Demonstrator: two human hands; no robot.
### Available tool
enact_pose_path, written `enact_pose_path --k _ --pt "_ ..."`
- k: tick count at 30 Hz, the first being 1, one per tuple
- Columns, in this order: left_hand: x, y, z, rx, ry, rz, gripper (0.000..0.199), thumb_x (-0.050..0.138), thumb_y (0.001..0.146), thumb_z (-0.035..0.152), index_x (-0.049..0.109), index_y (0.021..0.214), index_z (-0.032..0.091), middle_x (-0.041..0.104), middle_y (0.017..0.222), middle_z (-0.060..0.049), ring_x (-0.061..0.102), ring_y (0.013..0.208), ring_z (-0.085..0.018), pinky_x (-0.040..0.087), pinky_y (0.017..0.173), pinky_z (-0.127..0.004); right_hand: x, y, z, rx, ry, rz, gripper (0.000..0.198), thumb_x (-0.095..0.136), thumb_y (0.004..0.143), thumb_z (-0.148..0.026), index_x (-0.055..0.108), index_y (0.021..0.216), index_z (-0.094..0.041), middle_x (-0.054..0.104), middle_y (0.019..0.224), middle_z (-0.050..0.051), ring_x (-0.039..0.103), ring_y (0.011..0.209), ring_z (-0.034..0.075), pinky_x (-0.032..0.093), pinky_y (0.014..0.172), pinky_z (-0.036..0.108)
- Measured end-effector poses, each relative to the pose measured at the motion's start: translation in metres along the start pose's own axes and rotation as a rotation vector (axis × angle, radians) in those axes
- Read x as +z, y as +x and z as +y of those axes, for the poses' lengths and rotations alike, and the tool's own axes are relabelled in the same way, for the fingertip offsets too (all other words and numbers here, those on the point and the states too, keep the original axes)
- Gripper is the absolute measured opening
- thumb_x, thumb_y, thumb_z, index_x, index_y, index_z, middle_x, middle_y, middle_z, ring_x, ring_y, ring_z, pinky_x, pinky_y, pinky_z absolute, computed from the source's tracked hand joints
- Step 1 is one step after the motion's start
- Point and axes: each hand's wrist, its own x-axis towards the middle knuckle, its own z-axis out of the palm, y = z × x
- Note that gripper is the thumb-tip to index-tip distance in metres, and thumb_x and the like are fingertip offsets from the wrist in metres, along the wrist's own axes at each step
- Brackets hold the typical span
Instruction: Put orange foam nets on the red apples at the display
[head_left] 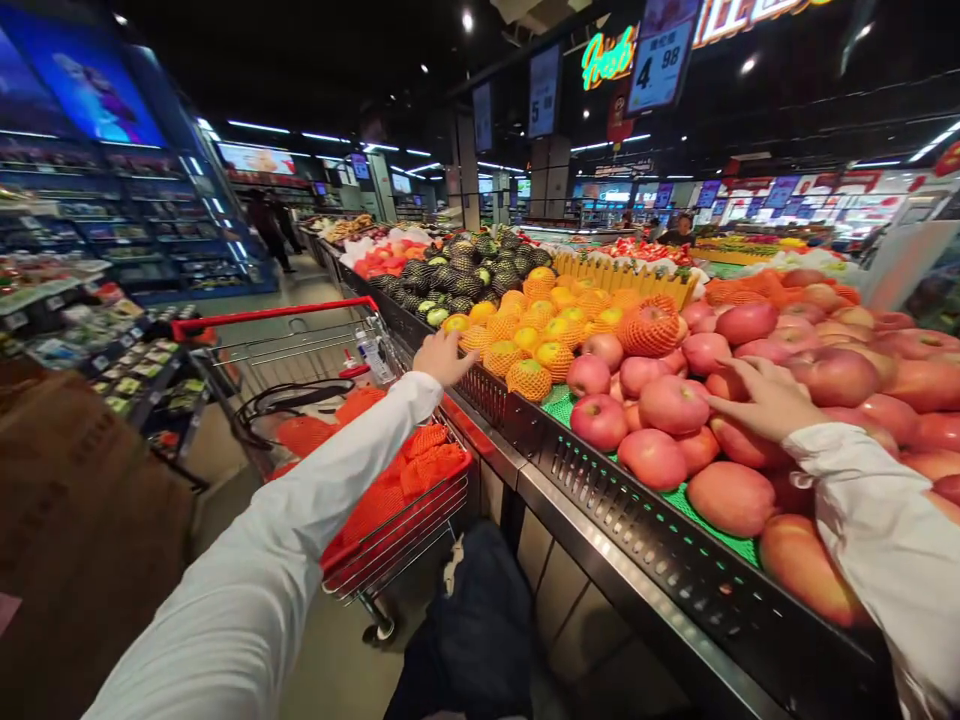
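The right hand (pixel 772 398) was spread palm down over the heap of apples (pixel 600 421), its fingers parted and not wrapped round any single fruit; how firmly they pressed, one could not tell. The apples lay at the near right of the stand, on green netting (pixel 559 403) behind a black slotted rail (pixel 615 490). The left hand (pixel 444 358) reached to the stand's edge just beside the netted oranges (pixel 555 325), thumb apart from loosely bent fingers, with no fruit in its hold. Below that arm stood a shopping cart (pixel 277 314), an orange-red bundle (pixel 420 465) inside it.

For handling such fruit well, a light cupped palm seemed right, with thumb and fingers set around an apple's sides rather than tips dug into its skin. Apples on top looked the safer ones to shift (those along the rail seemed to prop up others), since tugging a lower one could have set its neighbours rolling.
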Motion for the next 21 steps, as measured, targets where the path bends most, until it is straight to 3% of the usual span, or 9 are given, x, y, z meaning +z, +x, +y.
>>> enact_pose_path --k 3,5,8,11,16,21 --pt "0.046 -0.013 -0.073 -0.172 0.036 -0.205 0.048 0.052 0.091 0.045 0.061 0.12 0.008 0.06 0.122 -0.02 0.057 0.114 -0.032 0.044 0.1 -0.042 -0.003 -0.001 -0.006 0.04 -0.034 -0.025 0.074 0.06 0.081 -0.05 0.037 0.149 -0.03 0.029 0.15 0.009 0.029 0.138 0.031 0.03 0.115 0.053" --pt "0.077 -0.024 -0.106 -0.243 0.054 -0.285 0.035 0.062 0.087 0.033 0.064 0.114 0.01 0.062 0.121 -0.016 0.058 0.114 -0.028 0.046 0.098 -0.04 -0.005 -0.003 -0.011 0.07 -0.051 -0.046 0.071 0.061 0.083 -0.048 0.037 0.148 -0.033 0.026 0.152 0.005 0.026 0.141 0.03 0.028 0.118 0.052" --pt "0.113 -0.042 -0.135 -0.345 0.095 -0.298 0.032 0.068 0.083 0.028 0.063 0.111 0.013 0.056 0.129 -0.013 0.052 0.122 -0.027 0.043 0.103 -0.048 -0.008 -0.006 -0.015 0.09 -0.068 -0.066 0.07 0.061 0.084 -0.049 0.037 0.148 -0.035 0.024 0.154 0.004 0.025 0.142 0.029 0.026 0.12 0.052" --pt "0.135 -0.055 -0.155 -0.43 0.088 -0.265 0.034 0.066 0.086 0.026 0.06 0.116 0.013 0.06 0.119 -0.011 0.057 0.113 -0.024 0.044 0.102 -0.048 -0.01 -0.009 -0.016 0.083 -0.083 -0.062 0.069 0.057 0.086 -0.051 0.034 0.15 -0.035 0.023 0.154 0.004 0.024 0.143 0.028 0.027 0.12 0.052" --pt "0.135 -0.062 -0.186 -0.506 -0.058 -0.114 0.017 0.066 0.085 0.023 0.062 0.096 0.011 0.062 0.096 -0.005 0.06 0.095 -0.018 0.05 0.091 -0.039 -0.008 -0.008 -0.011 0.077 -0.142 -0.064 0.065 0.05 0.088 -0.057 0.033 0.147 -0.038 0.023 0.153 0.0 0.026 0.142 0.026 0.03 0.12 0.05" --pt "0.101 -0.043 -0.186 -0.565 -0.295 0.266 0.016 0.06 0.086 0.018 0.058 0.099 0.01 0.06 0.102 -0.008 0.058 0.098 -0.02 0.048 0.094 -0.041 -0.006 -0.005 -0.008 0.077 -0.126 -0.044 0.067 0.051 0.085 -0.059 0.032 0.146 -0.04 0.023 0.153 -0.002 0.027 0.143 0.026 0.031 0.12 0.051"
